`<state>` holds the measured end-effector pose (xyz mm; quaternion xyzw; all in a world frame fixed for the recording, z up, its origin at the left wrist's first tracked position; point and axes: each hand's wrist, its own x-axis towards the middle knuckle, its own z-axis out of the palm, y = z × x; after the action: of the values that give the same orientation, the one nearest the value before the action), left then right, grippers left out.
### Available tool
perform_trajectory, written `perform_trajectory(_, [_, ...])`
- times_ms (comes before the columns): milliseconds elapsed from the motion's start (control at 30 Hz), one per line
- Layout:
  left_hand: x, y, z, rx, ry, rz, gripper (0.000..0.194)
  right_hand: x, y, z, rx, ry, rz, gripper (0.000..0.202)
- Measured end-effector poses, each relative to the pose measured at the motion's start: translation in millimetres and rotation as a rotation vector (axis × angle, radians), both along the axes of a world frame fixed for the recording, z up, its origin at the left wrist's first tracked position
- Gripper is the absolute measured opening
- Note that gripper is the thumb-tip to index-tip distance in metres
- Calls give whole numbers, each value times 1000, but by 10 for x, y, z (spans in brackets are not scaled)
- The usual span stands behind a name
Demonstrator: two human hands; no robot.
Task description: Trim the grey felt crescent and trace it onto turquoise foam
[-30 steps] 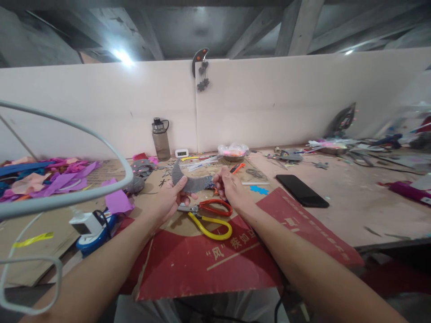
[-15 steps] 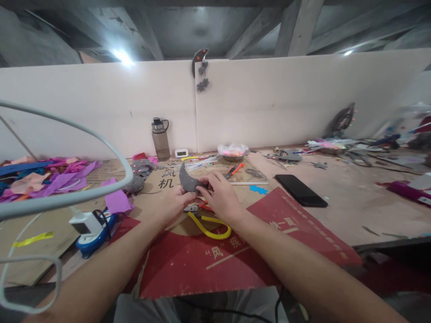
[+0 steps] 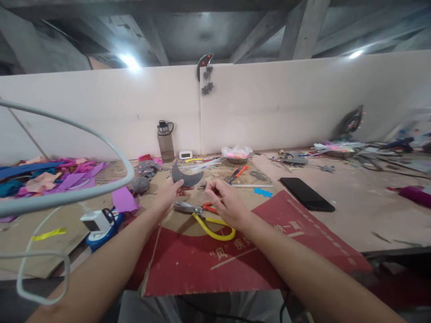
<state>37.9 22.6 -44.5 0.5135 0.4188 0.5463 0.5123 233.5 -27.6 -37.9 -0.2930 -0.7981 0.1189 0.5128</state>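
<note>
And here the left hand (image 3: 173, 190) is gripping the dark-grey, felt-like crescent (image 3: 187, 177), thumb pressing on its near side, both horns pointing upward; the crescent is hovering above the work surface. With that crescent as clock centre, the left forearm is slanting in from between seven and eight o'clock, the right from four. The right hand (image 3: 224, 197) is curling its fingers inward just beside it; whether they are closing on anything, I cannot tell. Below, red-printed brown cardboard (image 3: 215, 273) is covering part of the pinkish-brown tabletop (image 3: 357, 199); beyond, white partition panels (image 3: 269, 107) are standing under a concrete ceiling (image 3: 204, 36) where two lights are glaring. Counting now: one pair of red-and-yellow-handled metal scissors (image 3: 196, 210) is lying towards five, one black rectangular phone (image 3: 307, 194) is resting at three, one grey translucent bottle (image 3: 166, 146) is standing at eleven.
</note>
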Motion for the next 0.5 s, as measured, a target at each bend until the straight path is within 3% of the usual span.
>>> perform_trajectory(67, [-127,102,-21,24,16,65,30,25,5,-6,-33,-104,88,37])
perform_trajectory(133, [-245,190,-30,61,-4,145,31,31,25,-33,-88,-246,133,38])
perform_trajectory(233, [-370,271,-17,87,-74,205,35,17,45,-99,-214,-448,78,15])
perform_trajectory(367, [-428,285,18,96,-142,227,38,23,31,-176,-234,-605,-52,20])
perform_trajectory(500, [-422,253,53,91,-164,241,34,44,26,-197,-239,-675,-77,23])
